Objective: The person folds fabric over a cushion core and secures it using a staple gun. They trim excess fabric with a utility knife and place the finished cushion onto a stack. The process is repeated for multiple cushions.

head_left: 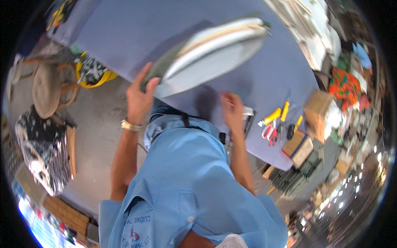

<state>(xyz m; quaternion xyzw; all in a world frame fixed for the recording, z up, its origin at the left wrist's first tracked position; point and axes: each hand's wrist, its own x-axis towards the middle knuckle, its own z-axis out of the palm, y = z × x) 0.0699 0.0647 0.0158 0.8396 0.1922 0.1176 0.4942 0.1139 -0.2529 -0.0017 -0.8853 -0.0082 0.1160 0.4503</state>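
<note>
My left hand [141, 87] is closed on the left end of a long padded panel [219, 62], which looks like a seat pad. It is tilted up above the table, with a whitish underside, a pale wood-coloured band along its edge and dark green fabric at its rim. My right hand [232, 108] is near the table's front edge, apart from the panel. Its fingers are curled and a little blurred; whether anything small is in them does not show. Next to that hand lies a dark and silvery object [249, 118], too unclear to name.
On the grey-blue table [124, 33], yellow-handled tools [271, 117] and red-handled scissors [270, 134] lie to the right. A cardboard box [318, 111] and white sheets [306, 37] are beyond. At left stand a round-seated stool [46, 89] and a yellow basket [97, 82].
</note>
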